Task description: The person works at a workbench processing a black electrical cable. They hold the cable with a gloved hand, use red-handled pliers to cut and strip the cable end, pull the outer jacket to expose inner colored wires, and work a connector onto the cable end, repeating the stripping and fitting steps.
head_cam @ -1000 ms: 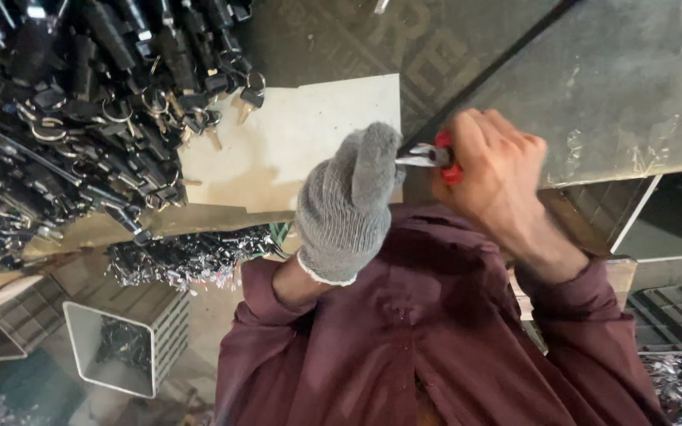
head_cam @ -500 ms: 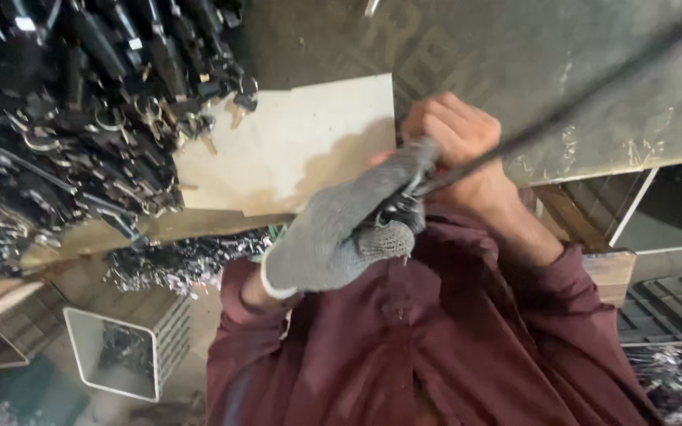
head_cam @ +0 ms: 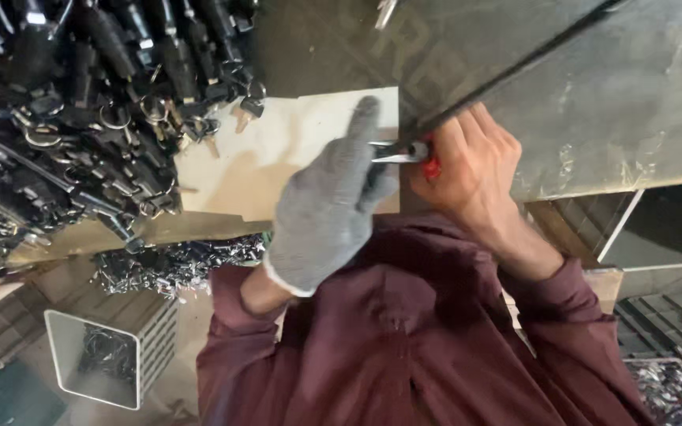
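Here right hand [head_cam: 471, 170] clenched red-handled pliers [head_cam: 408, 154] at dark cable [head_cam: 507, 71] end over desk [head_cam: 633, 102]; gloved left hand [head_cam: 329, 209] steadied cable, forefinger out. Crimp step likely; next needs firm squeeze.

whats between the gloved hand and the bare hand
In the head view, the metal jaws of the red-handled pliers bridge the gap between the gloved left hand and the bare right hand, beside a dark rod.
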